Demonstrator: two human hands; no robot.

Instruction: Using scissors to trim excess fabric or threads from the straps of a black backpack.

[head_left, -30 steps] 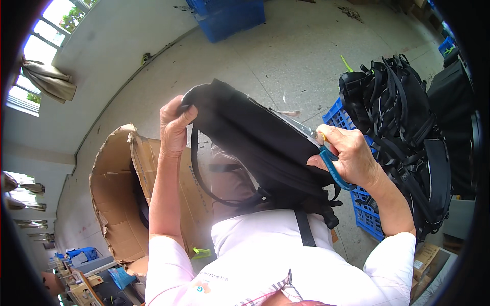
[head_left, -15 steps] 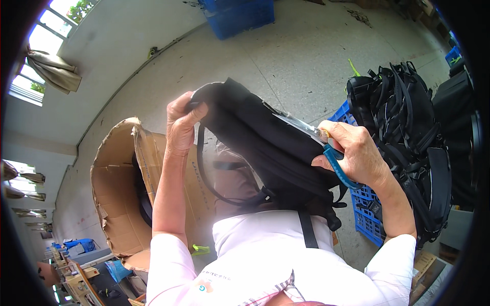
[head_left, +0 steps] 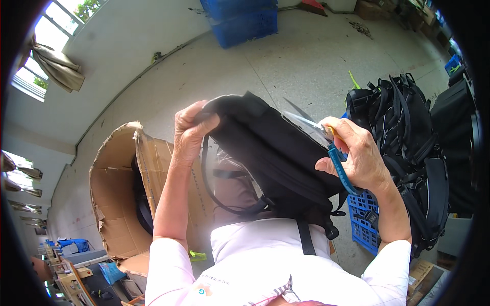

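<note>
Left hand (head_left: 190, 133) clenched, right hand (head_left: 360, 154) curled, thumb (head_left: 323, 164) extended, bare forearms (head_left: 172, 204) angled inward

Carton (head_left: 117, 204) left of backpack (head_left: 275, 158), bags (head_left: 400, 122) right, seemingly on crate (head_left: 362, 224)

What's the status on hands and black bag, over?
Left hand gripping black bag by one end; right hand holding blue-handled scissors beside it; cardboard box off to the left.
</note>
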